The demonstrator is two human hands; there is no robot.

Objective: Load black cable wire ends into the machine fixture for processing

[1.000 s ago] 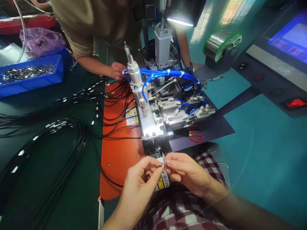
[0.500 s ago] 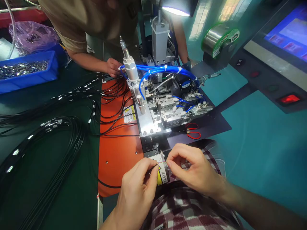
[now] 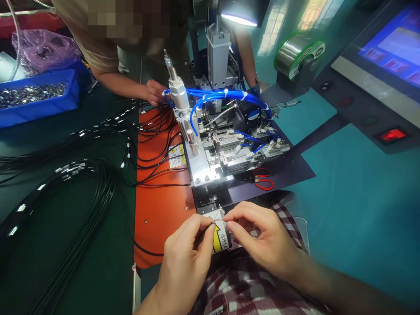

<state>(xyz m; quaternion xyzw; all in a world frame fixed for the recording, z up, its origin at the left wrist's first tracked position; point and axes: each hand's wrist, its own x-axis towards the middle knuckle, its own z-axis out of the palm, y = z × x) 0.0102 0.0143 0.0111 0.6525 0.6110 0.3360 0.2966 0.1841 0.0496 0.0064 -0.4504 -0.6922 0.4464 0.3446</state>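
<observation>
My left hand (image 3: 187,256) and my right hand (image 3: 259,238) meet low in the middle, just in front of a small metal machine (image 3: 218,151). Both are closed in a pinch on one thin wire end (image 3: 218,221) that runs between the fingertips. A black cable (image 3: 149,251) curves away from under my left hand across the orange plate (image 3: 160,205). Behind the fingertips sits a yellow and white warning label (image 3: 220,238) on the machine's front.
Bundles of black cables (image 3: 65,183) with metal ends lie left on the dark mat. A blue bin of metal parts (image 3: 36,98) stands far left. Another person's hand (image 3: 154,92) rests behind the machine. Red-handled snips (image 3: 264,179), a solder spool (image 3: 297,54) and a screen (image 3: 390,48) are right.
My hands stay pinched on the wire; the right hand shifted slightly and its fingers have worked along the wire. The view dropped a little from a second ago.
</observation>
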